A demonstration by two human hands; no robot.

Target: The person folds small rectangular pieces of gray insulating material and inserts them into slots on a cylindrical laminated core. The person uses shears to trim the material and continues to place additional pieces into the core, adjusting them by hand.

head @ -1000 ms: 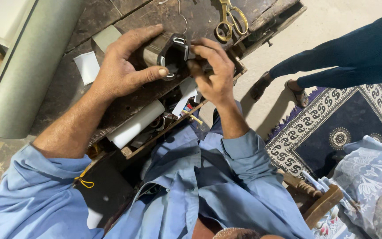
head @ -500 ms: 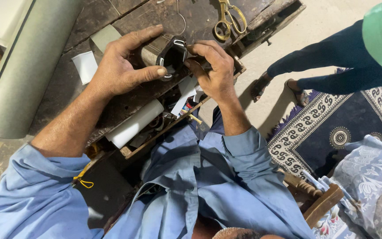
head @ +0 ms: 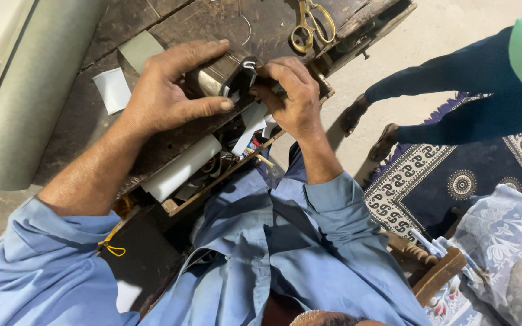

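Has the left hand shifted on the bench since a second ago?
No. The left hand still clamps the dark metal piece, the same way off the scissors and the white paper.

A small craft workshop: scarred wooden workbench, brass scissors, open drawer (cluttered with oddments).

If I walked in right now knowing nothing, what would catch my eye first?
First, the two bare hands meeting at the middle of a worn dark workbench: the left hand presses a small dark object down while the right hand works at its end. Brass-coloured scissors lie just beyond, and a patterned rug covers the floor at right.
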